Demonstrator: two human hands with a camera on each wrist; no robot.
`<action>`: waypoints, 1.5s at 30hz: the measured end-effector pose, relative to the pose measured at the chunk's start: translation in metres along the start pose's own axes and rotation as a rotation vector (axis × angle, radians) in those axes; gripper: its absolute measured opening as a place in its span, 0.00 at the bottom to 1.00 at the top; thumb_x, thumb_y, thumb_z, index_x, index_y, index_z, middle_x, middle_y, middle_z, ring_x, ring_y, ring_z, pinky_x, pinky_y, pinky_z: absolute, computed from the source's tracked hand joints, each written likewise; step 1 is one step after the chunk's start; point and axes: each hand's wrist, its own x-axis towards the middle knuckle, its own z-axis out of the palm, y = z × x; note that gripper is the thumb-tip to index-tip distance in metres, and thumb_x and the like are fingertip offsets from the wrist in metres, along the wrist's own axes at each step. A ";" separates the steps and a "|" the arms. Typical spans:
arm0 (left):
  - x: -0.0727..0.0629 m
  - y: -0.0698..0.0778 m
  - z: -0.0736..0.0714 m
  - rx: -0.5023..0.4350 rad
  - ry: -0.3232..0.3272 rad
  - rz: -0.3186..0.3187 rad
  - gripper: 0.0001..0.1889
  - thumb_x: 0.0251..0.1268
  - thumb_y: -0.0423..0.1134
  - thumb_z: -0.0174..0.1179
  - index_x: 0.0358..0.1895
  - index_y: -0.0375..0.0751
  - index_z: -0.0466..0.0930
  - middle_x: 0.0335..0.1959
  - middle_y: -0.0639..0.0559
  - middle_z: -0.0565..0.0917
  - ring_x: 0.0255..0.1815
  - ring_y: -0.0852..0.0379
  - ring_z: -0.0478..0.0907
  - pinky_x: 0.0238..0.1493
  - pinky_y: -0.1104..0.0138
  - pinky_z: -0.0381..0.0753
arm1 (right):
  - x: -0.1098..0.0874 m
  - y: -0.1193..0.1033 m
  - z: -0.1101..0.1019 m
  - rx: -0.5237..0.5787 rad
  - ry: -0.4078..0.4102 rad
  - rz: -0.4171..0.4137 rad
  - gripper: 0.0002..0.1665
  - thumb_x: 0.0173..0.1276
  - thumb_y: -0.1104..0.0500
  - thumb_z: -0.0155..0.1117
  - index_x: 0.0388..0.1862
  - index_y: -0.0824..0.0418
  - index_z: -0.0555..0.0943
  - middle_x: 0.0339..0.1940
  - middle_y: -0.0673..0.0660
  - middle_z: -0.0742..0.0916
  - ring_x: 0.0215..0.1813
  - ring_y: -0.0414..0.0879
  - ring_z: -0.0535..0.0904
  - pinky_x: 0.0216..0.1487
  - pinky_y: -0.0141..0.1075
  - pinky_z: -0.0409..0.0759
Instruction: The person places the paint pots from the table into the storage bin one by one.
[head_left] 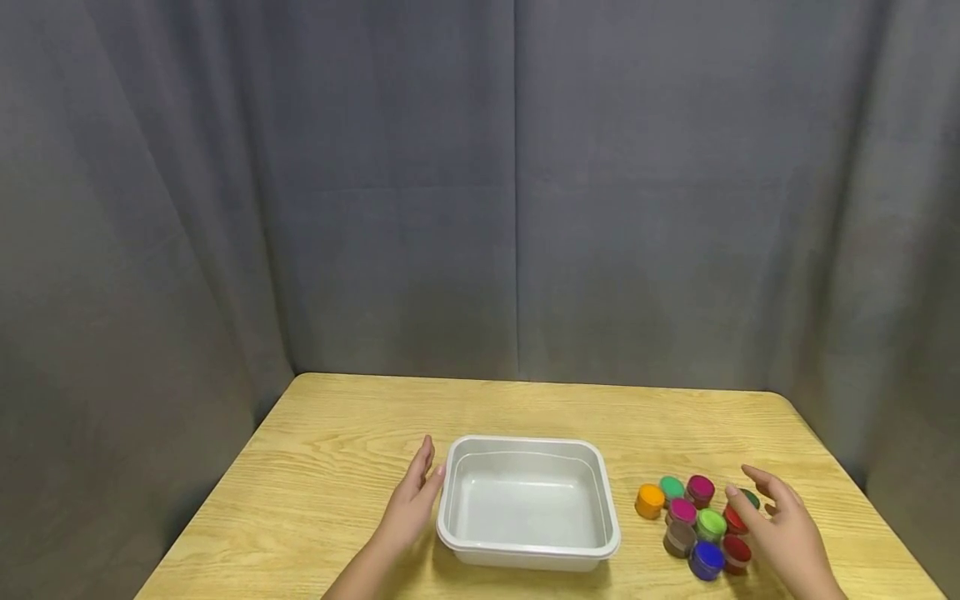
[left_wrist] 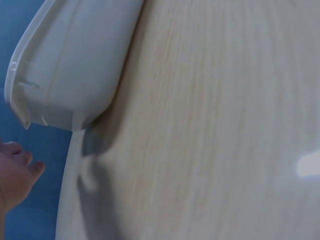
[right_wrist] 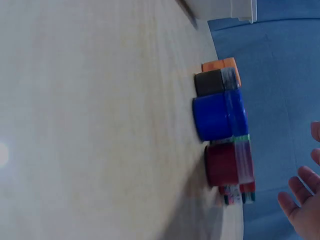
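Note:
A white rectangular plastic basin (head_left: 528, 552) stands on the wooden table, its inside bare. My left hand (head_left: 408, 510) is beside its left wall, fingers extended and thumb near the rim; in the left wrist view the hand (left_wrist: 17, 175) shows apart from the basin (left_wrist: 75, 65). On the right is a cluster of small paint jars with coloured lids, among them an orange jar (head_left: 649, 501), a blue jar (head_left: 707, 561), a light green jar (head_left: 711, 525) and a dark red jar (right_wrist: 222, 164). My right hand (head_left: 783, 529) hovers at the cluster's right side, fingers spread, holding nothing, partly covering a red jar (head_left: 734, 520).
The wooden table (head_left: 337, 442) has rounded far corners. Grey curtains (head_left: 405, 208) hang behind it and along both sides. The jars stand close together to the right of the basin, with a strip of tabletop between.

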 end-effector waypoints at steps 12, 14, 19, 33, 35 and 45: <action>-0.014 -0.001 0.015 -0.108 -0.034 -0.033 0.33 0.78 0.44 0.45 0.77 0.32 0.46 0.78 0.34 0.51 0.79 0.35 0.49 0.76 0.45 0.51 | -0.013 0.031 0.001 0.077 -0.021 0.198 0.51 0.71 0.31 0.49 0.70 0.73 0.62 0.70 0.76 0.67 0.65 0.69 0.68 0.56 0.55 0.79; -0.015 -0.003 0.018 -0.123 -0.041 -0.028 0.33 0.78 0.43 0.45 0.77 0.31 0.47 0.78 0.33 0.52 0.78 0.34 0.50 0.76 0.45 0.51 | -0.013 0.035 0.002 0.084 -0.028 0.239 0.53 0.69 0.29 0.50 0.69 0.74 0.62 0.69 0.76 0.68 0.63 0.68 0.70 0.51 0.51 0.80; -0.017 -0.006 0.021 -0.160 -0.074 -0.030 0.33 0.78 0.41 0.45 0.77 0.31 0.45 0.78 0.34 0.50 0.79 0.36 0.48 0.76 0.48 0.48 | -0.014 0.043 0.009 0.108 -0.026 0.267 0.54 0.63 0.29 0.59 0.66 0.74 0.66 0.64 0.75 0.74 0.55 0.61 0.77 0.39 0.35 0.80; -0.023 -0.020 0.031 -0.283 -0.114 -0.031 0.35 0.79 0.44 0.42 0.80 0.40 0.36 0.81 0.39 0.37 0.80 0.36 0.32 0.77 0.41 0.35 | -0.009 0.064 0.032 0.179 -0.015 0.322 0.54 0.56 0.32 0.69 0.66 0.70 0.67 0.55 0.71 0.81 0.43 0.46 0.81 0.35 0.29 0.77; -0.024 -0.023 0.032 -0.293 -0.116 -0.030 0.35 0.79 0.45 0.41 0.80 0.43 0.34 0.81 0.39 0.36 0.80 0.35 0.31 0.76 0.38 0.33 | -0.008 0.067 0.035 0.166 -0.003 0.317 0.53 0.56 0.34 0.71 0.66 0.70 0.68 0.52 0.69 0.84 0.41 0.43 0.81 0.34 0.29 0.78; -0.031 -0.029 0.035 -0.324 -0.097 -0.001 0.35 0.78 0.44 0.42 0.80 0.45 0.36 0.81 0.38 0.35 0.79 0.32 0.30 0.73 0.35 0.30 | -0.006 0.077 0.040 0.177 -0.020 0.335 0.60 0.48 0.32 0.75 0.67 0.72 0.69 0.44 0.61 0.87 0.37 0.41 0.80 0.32 0.30 0.79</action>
